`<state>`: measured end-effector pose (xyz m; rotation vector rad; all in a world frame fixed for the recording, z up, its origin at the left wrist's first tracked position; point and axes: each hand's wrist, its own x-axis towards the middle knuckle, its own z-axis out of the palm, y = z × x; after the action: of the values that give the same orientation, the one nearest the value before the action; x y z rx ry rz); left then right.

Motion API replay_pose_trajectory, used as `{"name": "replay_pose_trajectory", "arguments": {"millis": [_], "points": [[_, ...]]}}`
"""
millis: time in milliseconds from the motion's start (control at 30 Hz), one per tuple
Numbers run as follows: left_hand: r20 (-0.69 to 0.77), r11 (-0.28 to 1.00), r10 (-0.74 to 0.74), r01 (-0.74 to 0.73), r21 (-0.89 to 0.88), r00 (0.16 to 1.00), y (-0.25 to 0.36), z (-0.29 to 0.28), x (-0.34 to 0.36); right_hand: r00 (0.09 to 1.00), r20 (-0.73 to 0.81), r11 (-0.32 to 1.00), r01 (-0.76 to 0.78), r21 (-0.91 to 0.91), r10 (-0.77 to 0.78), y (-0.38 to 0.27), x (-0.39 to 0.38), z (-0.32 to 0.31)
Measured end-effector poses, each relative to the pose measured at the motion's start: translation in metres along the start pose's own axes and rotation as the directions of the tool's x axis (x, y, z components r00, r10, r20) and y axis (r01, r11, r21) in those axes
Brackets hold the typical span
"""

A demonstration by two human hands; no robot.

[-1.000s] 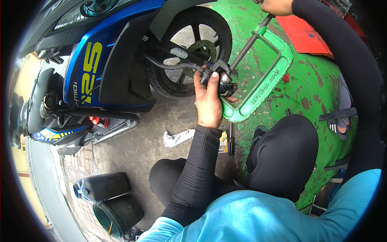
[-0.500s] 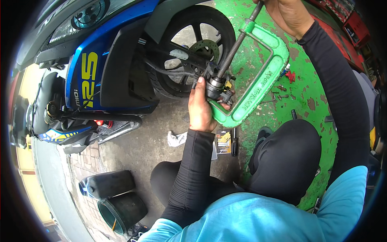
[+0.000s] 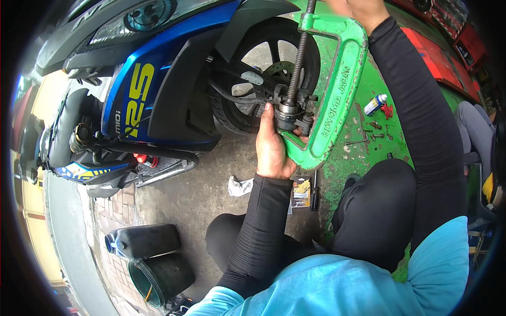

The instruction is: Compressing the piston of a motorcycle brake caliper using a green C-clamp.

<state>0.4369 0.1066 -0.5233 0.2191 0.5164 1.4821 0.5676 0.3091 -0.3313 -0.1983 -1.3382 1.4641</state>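
Observation:
A large green C-clamp stands nearly upright, its threaded screw pressing down into a dark brake caliper. My left hand is closed round the caliper and the clamp's lower end, thumb up along the side and fingers mostly hidden behind. At the top edge my right hand is by the screw's upper end; its fingers are blurred and partly cut off. A hose runs from the caliper toward the front wheel of a blue motorcycle, just behind it.
A spray can and several bolts lie on the green floor at right. Below my left hand are a yellow-and-black package, a screwdriver and a white rag. A dark jug and bucket stand lower left.
The clamp has tilted more upright, and its top has swung left. My right hand has shifted left and up along with it. The left hand keeps its hold on the caliper.

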Motion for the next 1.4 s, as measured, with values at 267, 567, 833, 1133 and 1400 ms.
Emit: {"name": "replay_pose_trajectory", "arguments": {"millis": [267,567,833,1133,1400], "points": [[-0.006,1.000,0.017,-0.017,-0.002,1.000,0.000,0.010,-0.010,0.999,-0.025,0.999,-0.020,0.025,0.021,0.004,-0.009,-0.032],[-0.056,0.998,0.030,-0.026,0.062,0.998,-0.006,0.005,-0.007,0.864,0.049,0.859,-0.504,0.090,0.502,0.000,-0.033,-0.012],[0.040,0.992,0.015,-0.020,0.127,0.999,-0.005,-0.001,-0.003,0.853,0.055,0.834,-0.520,0.183,0.519,-0.017,-0.064,0.005],[0.103,0.989,0.008,-0.024,0.147,0.995,-0.003,-0.009,-0.004,0.892,0.119,0.829,-0.346,-0.439,0.435,-0.023,-0.076,-0.013],[0.155,0.993,0.079,-0.091,0.071,0.985,-0.001,-0.019,-0.008,0.913,-0.165,0.832,-0.409,-0.376,0.374,-0.012,-0.095,0.019]]}}
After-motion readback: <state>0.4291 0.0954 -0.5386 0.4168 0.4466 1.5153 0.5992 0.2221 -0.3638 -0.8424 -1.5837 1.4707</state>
